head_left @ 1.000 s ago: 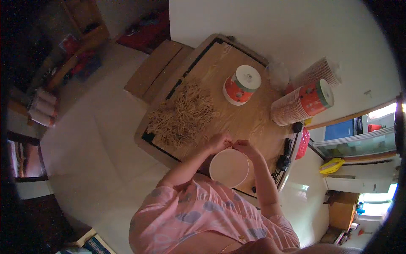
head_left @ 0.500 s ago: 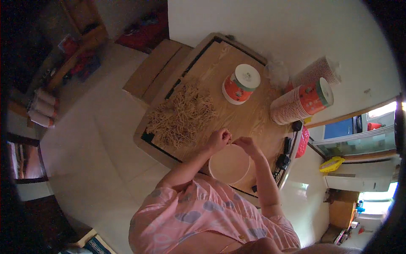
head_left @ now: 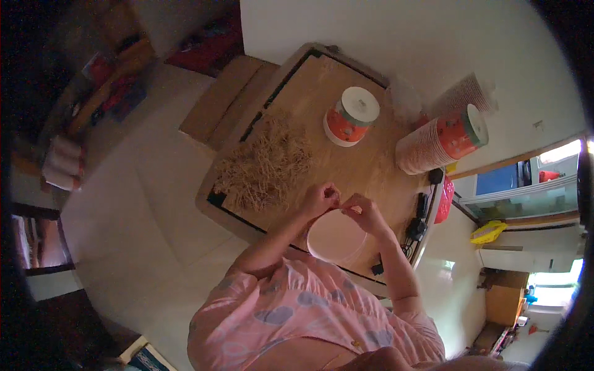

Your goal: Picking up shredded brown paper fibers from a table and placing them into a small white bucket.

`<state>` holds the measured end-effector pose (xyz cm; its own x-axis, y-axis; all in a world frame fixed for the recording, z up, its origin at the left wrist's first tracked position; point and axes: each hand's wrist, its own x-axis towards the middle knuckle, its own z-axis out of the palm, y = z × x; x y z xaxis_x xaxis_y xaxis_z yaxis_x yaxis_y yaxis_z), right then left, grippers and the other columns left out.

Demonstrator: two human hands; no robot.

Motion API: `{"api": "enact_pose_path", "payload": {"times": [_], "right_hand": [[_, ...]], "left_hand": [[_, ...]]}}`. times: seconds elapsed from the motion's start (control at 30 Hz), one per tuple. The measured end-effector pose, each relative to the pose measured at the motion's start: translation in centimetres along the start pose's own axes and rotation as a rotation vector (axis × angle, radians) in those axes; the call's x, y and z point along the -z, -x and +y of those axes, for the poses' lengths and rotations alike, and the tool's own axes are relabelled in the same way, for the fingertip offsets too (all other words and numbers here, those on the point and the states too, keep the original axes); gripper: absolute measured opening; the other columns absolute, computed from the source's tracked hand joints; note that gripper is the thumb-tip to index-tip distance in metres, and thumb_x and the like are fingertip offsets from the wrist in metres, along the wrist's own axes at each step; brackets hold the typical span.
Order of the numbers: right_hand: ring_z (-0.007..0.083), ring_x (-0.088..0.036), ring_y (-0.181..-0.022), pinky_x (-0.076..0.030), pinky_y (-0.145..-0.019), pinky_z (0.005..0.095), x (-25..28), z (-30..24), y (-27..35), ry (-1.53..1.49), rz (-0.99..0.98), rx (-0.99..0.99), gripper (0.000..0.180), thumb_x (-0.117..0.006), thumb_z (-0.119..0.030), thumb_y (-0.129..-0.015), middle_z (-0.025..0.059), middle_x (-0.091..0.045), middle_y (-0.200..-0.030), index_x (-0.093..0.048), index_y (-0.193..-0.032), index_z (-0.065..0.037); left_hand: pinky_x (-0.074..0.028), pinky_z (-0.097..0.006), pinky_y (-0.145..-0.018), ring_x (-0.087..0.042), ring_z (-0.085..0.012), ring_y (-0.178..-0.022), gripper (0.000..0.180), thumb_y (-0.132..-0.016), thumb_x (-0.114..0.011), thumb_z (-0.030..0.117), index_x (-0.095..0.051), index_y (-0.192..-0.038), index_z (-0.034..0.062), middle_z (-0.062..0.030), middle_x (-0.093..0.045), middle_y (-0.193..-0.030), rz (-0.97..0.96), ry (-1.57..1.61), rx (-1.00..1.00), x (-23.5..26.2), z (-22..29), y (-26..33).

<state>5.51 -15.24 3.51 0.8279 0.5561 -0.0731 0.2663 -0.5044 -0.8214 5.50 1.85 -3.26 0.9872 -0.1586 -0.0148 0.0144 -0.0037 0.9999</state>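
White tub [head_left: 337, 238] sitting mouth-up, right by the fingertips

Tub is sitting between the hands and the person's body, far rim lying right at the fingers; can't tell if they're touching it. Left hand [head_left: 322, 198] and right hand [head_left: 370, 217] are curling in close together, fingers bent; can't tell what, if anything, they're gripping. Pile of thin tan strands [head_left: 266, 167] is lying ahead and left of the left hand, on the wood-grain table [head_left: 365, 170]. Red-and-white tub [head_left: 351, 117] is standing bottom-up farther ahead of both hands. Nested tub stack [head_left: 440, 141] is standing ahead and right of the right hand. Black adapter [head_left: 416, 230] is lying to that hand's right.
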Motion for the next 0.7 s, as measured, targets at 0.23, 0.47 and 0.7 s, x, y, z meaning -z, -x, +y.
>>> {"api": "enact_pose_path", "payload": {"times": [0.23, 0.47, 0.7], "right_hand": [[0.0214, -0.055, -0.073, -0.045, -0.063, 0.0309, -0.4, -0.7, 0.8, 0.036, -0.110, 0.075, 0.013, -0.061, -0.008, -0.072, 0.0092, -0.057, -0.077, -0.060, -0.084, -0.004], [0.0090, -0.053, -0.072, -0.043, -0.063, 0.0237, -0.8, 1.4, 0.9, -0.406, -0.074, -0.341, 0.011, -0.055, -0.012, -0.080, 0.0011, -0.057, -0.075, -0.060, -0.080, -0.002], [0.0076, -0.051, -0.058, -0.041, -0.051, 0.0213, -1.3, 3.0, 0.4, -0.496, -0.082, -0.544, 0.015, -0.058, -0.017, -0.077, 0.0008, -0.057, -0.065, -0.061, -0.074, -0.002]], "left_hand": [[-0.046, -0.031, -0.054, -0.060, -0.0186, -0.058, 0.010, -0.072, -0.057, 0.014, -0.056, -0.071, 0.0039, -0.0063, -0.060, -0.063, -0.166, -0.194, -0.006, 0.3, -1.4, 1.0], [-0.048, -0.030, -0.060, -0.061, -0.0182, -0.064, 0.013, -0.072, -0.060, 0.014, -0.059, -0.077, 0.0023, -0.0097, -0.062, -0.069, -0.071, -0.372, 0.033, -0.1, -0.7, 2.3], [-0.048, -0.032, -0.062, -0.061, -0.0217, -0.065, 0.015, -0.069, -0.062, 0.013, -0.059, -0.080, 0.0020, -0.0113, -0.062, -0.071, -0.115, -0.387, 0.001, -0.9, -1.0, 2.5]]}}
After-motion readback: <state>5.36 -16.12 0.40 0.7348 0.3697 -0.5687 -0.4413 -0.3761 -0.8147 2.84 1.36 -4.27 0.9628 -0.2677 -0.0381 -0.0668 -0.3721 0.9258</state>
